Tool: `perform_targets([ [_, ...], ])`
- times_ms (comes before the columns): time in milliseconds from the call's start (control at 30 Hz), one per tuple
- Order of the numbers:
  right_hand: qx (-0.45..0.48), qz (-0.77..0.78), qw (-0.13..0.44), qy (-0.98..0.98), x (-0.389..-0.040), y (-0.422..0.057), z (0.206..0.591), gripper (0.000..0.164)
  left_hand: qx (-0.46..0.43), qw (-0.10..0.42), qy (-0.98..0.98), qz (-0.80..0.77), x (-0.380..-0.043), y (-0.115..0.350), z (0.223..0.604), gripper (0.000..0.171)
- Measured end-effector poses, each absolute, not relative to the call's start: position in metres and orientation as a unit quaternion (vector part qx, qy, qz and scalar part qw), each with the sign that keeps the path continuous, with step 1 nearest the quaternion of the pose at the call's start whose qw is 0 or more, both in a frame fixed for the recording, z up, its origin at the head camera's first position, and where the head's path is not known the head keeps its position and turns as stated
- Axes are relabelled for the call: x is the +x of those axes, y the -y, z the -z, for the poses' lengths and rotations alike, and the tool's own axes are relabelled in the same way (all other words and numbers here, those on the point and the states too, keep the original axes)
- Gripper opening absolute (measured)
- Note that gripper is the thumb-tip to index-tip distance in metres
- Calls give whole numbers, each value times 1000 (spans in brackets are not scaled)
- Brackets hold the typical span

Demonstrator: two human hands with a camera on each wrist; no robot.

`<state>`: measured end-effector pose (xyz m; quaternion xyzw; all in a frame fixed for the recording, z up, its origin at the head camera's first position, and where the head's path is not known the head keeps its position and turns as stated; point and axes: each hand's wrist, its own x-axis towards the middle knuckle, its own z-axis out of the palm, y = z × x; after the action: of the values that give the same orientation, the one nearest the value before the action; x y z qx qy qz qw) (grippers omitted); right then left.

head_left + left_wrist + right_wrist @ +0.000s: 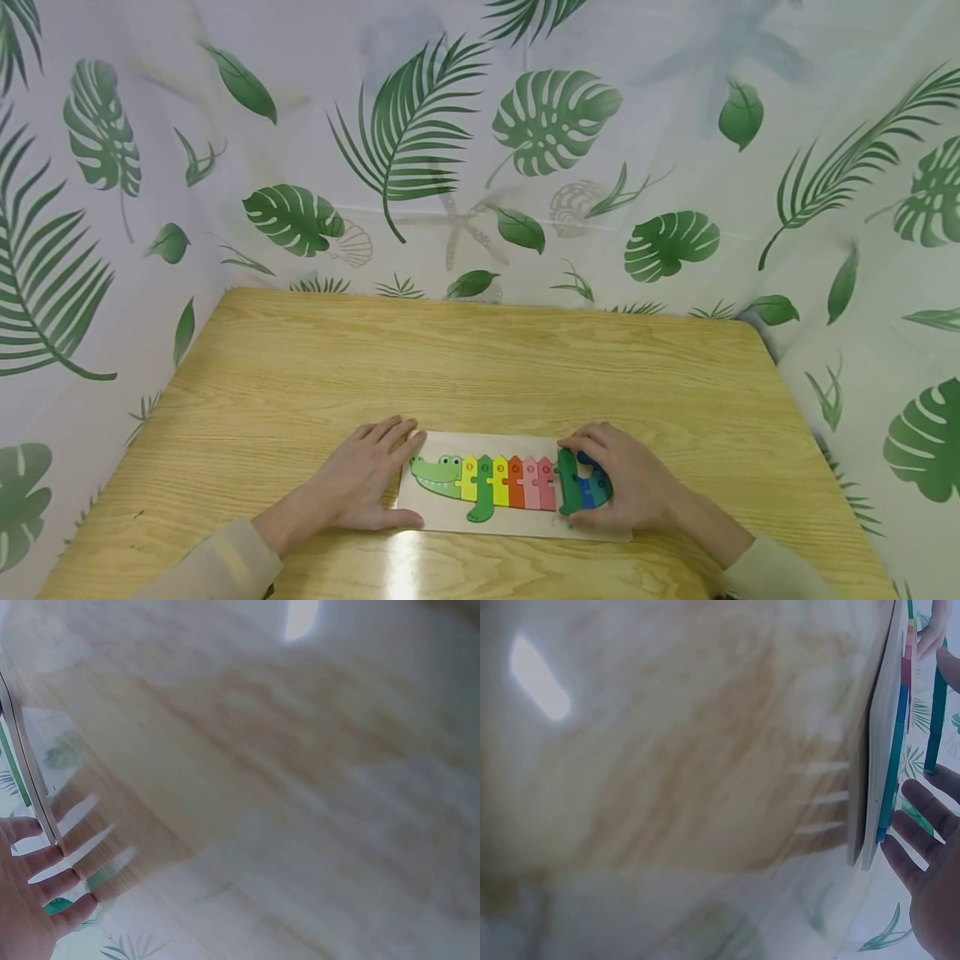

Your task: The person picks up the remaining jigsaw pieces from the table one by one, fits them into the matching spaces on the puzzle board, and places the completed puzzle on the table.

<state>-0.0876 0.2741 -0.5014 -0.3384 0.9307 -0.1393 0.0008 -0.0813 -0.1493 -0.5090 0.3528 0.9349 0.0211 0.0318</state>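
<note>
A flat wooden crocodile puzzle board [525, 523] lies near the table's front, its colored numbered pieces running from a light green head [435, 475] on the left to blue pieces [597, 490] on the right. My left hand [360, 483] lies at the board's left end, thumb and fingers spread, touching its edge. Between thumb and fingertips, my right hand [637, 479] pinches a dark green puzzle piece [568, 483]. In the right wrist view this green piece [937, 712] stands apart above the board. My right hand partly hides the board's right end.
The wooden table [450, 367] stretches behind the board to a white cloth backdrop [465, 167] printed with green leaves, which also hangs at both sides. A bright light reflection lies on the tabletop in front of the board.
</note>
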Motion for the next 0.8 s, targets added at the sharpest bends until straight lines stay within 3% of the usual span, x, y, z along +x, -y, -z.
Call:
perform_targets([
  [800, -359, 127, 10, -924, -85, -272, 504, 82, 349, 29, -936, -17, -82, 150, 511, 114],
])
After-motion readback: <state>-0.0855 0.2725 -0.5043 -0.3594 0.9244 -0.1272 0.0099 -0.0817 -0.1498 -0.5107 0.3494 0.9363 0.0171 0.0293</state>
